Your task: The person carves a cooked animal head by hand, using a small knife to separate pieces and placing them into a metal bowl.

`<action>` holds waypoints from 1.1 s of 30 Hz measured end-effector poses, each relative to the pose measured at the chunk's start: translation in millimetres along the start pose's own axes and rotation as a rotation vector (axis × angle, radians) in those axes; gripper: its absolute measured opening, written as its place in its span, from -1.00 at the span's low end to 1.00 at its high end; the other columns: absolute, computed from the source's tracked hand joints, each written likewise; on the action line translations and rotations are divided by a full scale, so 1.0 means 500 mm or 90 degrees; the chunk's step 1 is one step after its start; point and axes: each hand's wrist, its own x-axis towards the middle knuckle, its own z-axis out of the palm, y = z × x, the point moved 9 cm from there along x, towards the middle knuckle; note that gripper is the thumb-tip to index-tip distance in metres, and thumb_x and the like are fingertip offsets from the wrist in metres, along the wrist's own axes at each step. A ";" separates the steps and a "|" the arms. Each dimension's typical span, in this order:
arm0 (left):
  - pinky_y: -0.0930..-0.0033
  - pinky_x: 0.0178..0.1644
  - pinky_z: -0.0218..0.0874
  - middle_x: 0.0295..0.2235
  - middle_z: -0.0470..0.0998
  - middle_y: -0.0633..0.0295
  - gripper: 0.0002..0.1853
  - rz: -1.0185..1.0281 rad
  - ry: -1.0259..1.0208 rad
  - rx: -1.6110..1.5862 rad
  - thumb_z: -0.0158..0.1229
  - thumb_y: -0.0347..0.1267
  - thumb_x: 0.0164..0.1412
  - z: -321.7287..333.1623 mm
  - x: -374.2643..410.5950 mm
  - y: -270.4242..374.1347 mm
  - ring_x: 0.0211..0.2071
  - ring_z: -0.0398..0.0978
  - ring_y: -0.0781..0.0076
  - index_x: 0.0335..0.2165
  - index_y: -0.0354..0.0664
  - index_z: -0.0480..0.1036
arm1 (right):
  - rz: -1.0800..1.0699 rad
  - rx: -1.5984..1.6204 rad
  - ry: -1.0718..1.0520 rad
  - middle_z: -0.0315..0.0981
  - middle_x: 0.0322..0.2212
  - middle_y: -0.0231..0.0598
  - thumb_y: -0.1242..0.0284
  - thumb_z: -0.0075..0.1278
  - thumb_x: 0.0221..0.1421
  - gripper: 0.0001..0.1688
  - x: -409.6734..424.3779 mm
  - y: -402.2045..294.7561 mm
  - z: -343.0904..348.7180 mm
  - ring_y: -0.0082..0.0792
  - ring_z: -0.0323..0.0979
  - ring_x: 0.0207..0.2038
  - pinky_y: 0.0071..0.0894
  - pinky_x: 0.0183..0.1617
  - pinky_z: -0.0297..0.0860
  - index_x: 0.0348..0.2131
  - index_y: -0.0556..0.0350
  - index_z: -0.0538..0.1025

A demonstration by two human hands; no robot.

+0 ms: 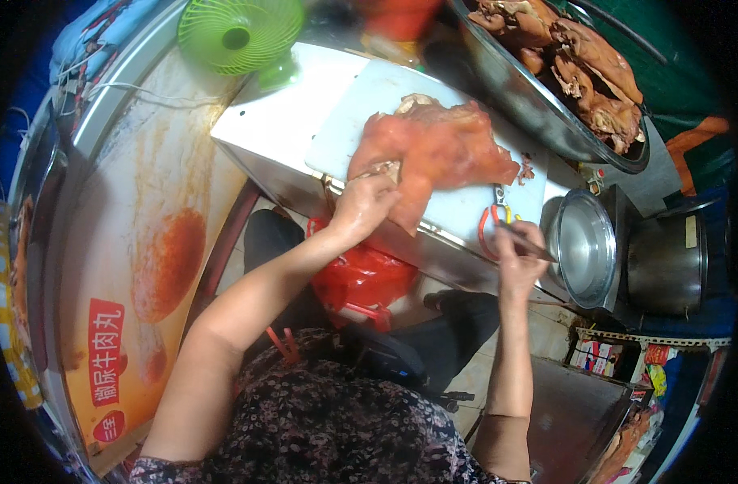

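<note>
A large reddish-brown piece of cooked meat with skin, perhaps a pig's head [435, 145], lies spread on a white cutting board [338, 130]. My left hand [366, 206] grips its near left edge, where pale inner tissue shows. In my right hand [522, 251] is a small dark pointed tool, perhaps tweezers or a knife [529, 242], held over the board's right end. Scissors or pliers with red and yellow handles [494, 213] lie beside that hand, partly hidden by it. Small meat scraps [526, 169] sit at the meat's right side.
Behind on the right, a big metal basin [526, 91] holds several similar brown meat pieces. A metal bowl [586, 248] and a dark pot [665, 266] stand at the right. A green fan [241, 36] is at the back left. Below the table edge hangs a red plastic bag [369, 278].
</note>
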 end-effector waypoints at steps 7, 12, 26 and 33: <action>0.30 -0.37 0.28 -0.55 0.48 0.15 -0.71 0.034 -0.001 0.045 0.42 -0.32 0.00 0.001 0.001 0.026 -0.51 0.45 0.35 -0.37 -0.31 0.55 | -0.208 0.008 -0.132 0.45 -0.38 -0.15 0.66 0.21 0.00 -0.80 -0.067 -0.139 0.176 -0.33 0.45 -0.37 -0.43 -0.30 0.40 -0.36 0.30 0.47; 0.29 -0.37 0.29 -0.56 0.47 0.18 -0.66 0.021 -0.016 0.053 0.45 -0.34 -0.08 0.007 -0.006 0.024 -0.51 0.45 0.33 -0.32 -0.30 0.55 | -0.182 0.006 -0.168 0.41 -0.46 -0.12 0.65 0.21 0.02 -0.81 -0.082 -0.129 0.227 -0.25 0.42 -0.51 -0.35 -0.43 0.36 -0.36 0.25 0.46; 0.08 -0.34 0.37 -0.52 0.52 0.07 -0.68 0.065 -0.014 0.138 0.34 -0.44 -0.05 0.010 -0.036 0.059 -0.42 0.55 -0.02 -0.24 -0.21 0.52 | -0.308 -0.193 -0.213 0.43 -0.44 -0.05 0.71 0.21 -0.17 -0.70 -0.068 -0.179 0.295 0.07 0.48 -0.42 -0.07 -0.37 0.41 -0.37 0.15 0.45; 0.02 -0.37 0.35 -0.55 0.49 0.07 -0.75 0.077 -0.017 0.128 0.35 -0.48 -0.04 0.000 -0.039 0.065 -0.43 0.54 -0.08 -0.37 -0.24 0.44 | -0.346 -0.228 -0.232 0.42 -0.44 -0.04 0.72 0.19 -0.21 -0.65 -0.069 -0.175 0.308 0.10 0.48 -0.41 -0.05 -0.38 0.41 -0.34 0.15 0.45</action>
